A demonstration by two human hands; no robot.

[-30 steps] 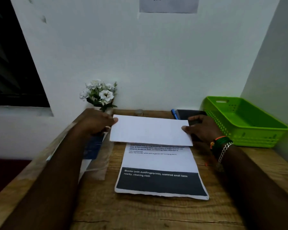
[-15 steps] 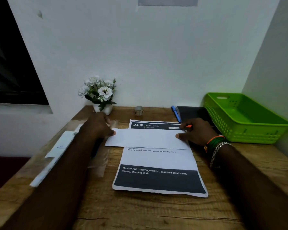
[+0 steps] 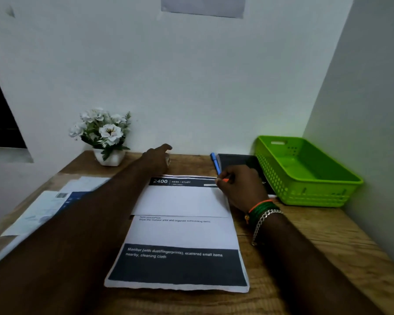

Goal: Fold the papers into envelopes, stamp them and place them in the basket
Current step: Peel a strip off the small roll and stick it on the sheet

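Observation:
A printed paper [image 3: 180, 235] with dark bands lies flat in the middle of the wooden desk [image 3: 316, 246]. A plain white folded sheet [image 3: 180, 201] lies across its upper half. My right hand [image 3: 241, 185] holds the sheet's top right corner with curled fingers, and a small orange thing shows at the fingertips. My left hand [image 3: 156, 159] is stretched to the back of the desk, over a small round object [image 3: 168, 159] that it mostly hides. Whether it touches the object I cannot tell. A green basket [image 3: 309, 196] stands at the right.
A pot of white flowers [image 3: 105, 137] stands at the back left by the wall. Loose printed papers [image 3: 50, 208] lie along the desk's left edge. A blue pen [image 3: 215, 162] and a dark flat pad [image 3: 237, 160] lie between my right hand and the basket.
The white sheet has been lowered flat onto the printed paper. My left hand let go of it and reached to the back of the desk. My right hand stayed at the sheet's right end.

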